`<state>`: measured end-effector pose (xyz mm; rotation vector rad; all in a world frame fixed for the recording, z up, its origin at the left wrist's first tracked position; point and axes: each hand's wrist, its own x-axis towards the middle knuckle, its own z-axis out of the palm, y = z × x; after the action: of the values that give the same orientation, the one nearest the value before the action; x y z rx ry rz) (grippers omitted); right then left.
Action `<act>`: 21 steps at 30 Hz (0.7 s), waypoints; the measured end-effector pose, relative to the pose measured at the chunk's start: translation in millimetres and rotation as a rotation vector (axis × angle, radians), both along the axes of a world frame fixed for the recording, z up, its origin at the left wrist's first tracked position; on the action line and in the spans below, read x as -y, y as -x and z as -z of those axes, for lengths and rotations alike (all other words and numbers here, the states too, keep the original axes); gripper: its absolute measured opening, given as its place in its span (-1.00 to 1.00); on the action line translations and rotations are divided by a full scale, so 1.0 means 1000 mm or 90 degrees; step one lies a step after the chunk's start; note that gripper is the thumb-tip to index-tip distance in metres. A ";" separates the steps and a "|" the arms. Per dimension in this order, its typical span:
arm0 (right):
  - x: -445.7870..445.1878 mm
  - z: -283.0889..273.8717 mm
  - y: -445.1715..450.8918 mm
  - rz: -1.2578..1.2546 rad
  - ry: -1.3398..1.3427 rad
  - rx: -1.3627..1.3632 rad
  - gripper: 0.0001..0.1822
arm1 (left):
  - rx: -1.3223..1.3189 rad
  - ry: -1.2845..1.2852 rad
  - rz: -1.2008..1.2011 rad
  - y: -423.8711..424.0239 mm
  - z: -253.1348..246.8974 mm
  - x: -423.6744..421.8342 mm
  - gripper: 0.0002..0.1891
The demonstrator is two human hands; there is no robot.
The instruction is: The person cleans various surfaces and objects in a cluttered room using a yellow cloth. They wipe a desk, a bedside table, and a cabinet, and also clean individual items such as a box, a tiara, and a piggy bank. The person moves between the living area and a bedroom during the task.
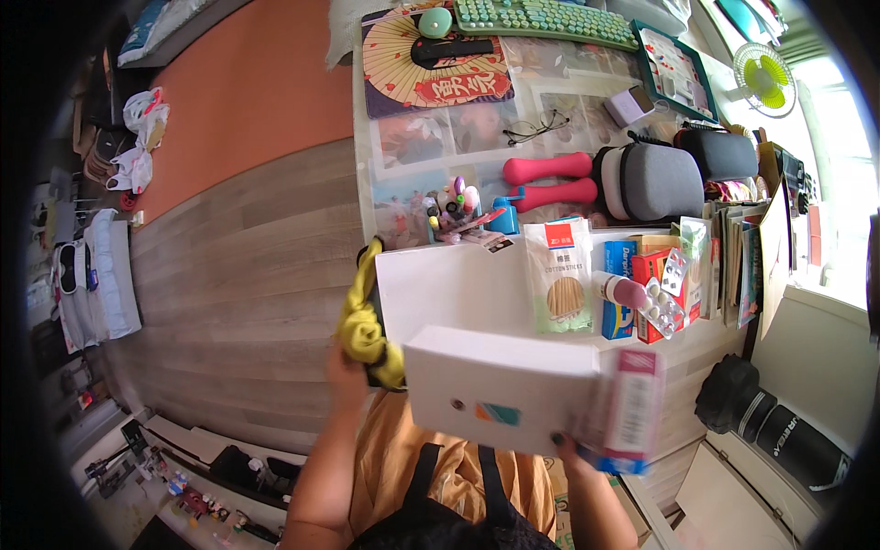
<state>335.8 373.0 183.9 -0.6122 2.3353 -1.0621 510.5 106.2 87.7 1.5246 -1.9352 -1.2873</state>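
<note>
My left hand (349, 375) is at the table's near left corner, against a bundled yellow cloth (363, 330) with a dark item beside it; its fingers are mostly hidden. My right hand (572, 450) grips the lower right of a white cardboard box (505, 395), held above my lap. A blurred pink, white and blue packet (631, 412) is at the box's right end, by the same hand. Beyond the box, a bag of cotton sticks (560, 278) lies on the white surface (454, 289). Right of it are a pink-capped bottle (619, 289), blister packs (661, 311) and a blue medicine box (619, 309).
Pens (454, 206), a blue sharpener (505, 214), pink dumbbells (550, 168) and a grey case (660, 182) stand farther back. Eyeglasses (537, 129), a mouse mat (440, 75) and a green keyboard (546, 24) lie beyond. Books (732, 261) line the right; a black bag (777, 426) is at lower right.
</note>
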 end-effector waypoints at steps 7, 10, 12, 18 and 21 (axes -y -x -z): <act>0.128 0.045 0.034 0.098 0.308 0.234 -0.11 | 0.038 -0.118 0.244 -0.026 -0.062 0.034 -0.44; 0.144 0.037 0.034 0.083 0.243 0.101 -0.17 | 0.202 -0.071 0.390 0.006 -0.087 0.021 -0.20; 0.145 0.023 0.034 -0.005 0.188 -0.059 -0.14 | 0.229 -0.024 0.362 0.019 -0.083 0.013 -0.16; 0.138 0.019 0.026 -0.195 0.025 -0.221 -0.10 | 0.275 0.028 0.327 0.032 -0.074 0.007 -0.16; 0.139 0.010 0.022 -0.297 -0.050 -0.197 -0.20 | 0.261 0.036 0.327 0.032 -0.069 0.008 -0.19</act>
<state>313.5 234.4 174.2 -1.2894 2.2971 -0.6944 478.5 97.7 156.5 1.3930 -2.7353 -1.1450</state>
